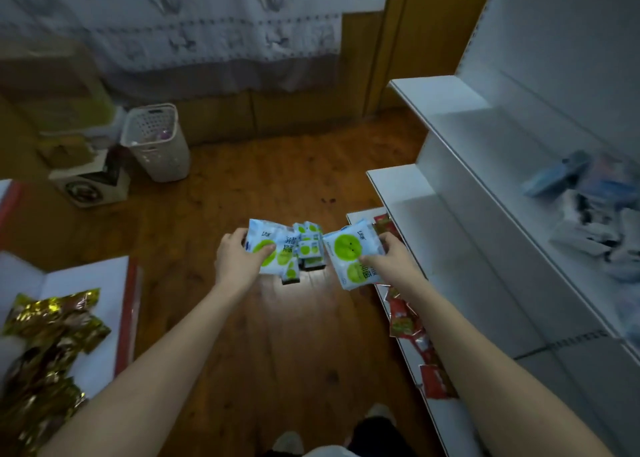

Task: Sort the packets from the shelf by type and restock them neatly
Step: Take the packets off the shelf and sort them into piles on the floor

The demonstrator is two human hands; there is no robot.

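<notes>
Beside the shelf, near end: red packets (pixel 405 325) lie along the lowest shelf (pixel 440 418) board, just right of the right forearm.
Left of shelf, near: gold packets (pixel 48 335) heaped on a white table (pixel 86 283).
Right hand (pixel 389 259): fingers curled round green-and-white packets (pixel 349 252), held at the shelf's front edge.
Left hand (pixel 239 257): fingers and thumb pinch a fanned bunch of green-spotted packets (pixel 273 248) over the wooden floor (pixel 277 352), left of the shelf.
Upper shelf board: blurred blue and white packets (pixel 585 210).
Far left of shelf: white basket (pixel 156 141) on the floor.
</notes>
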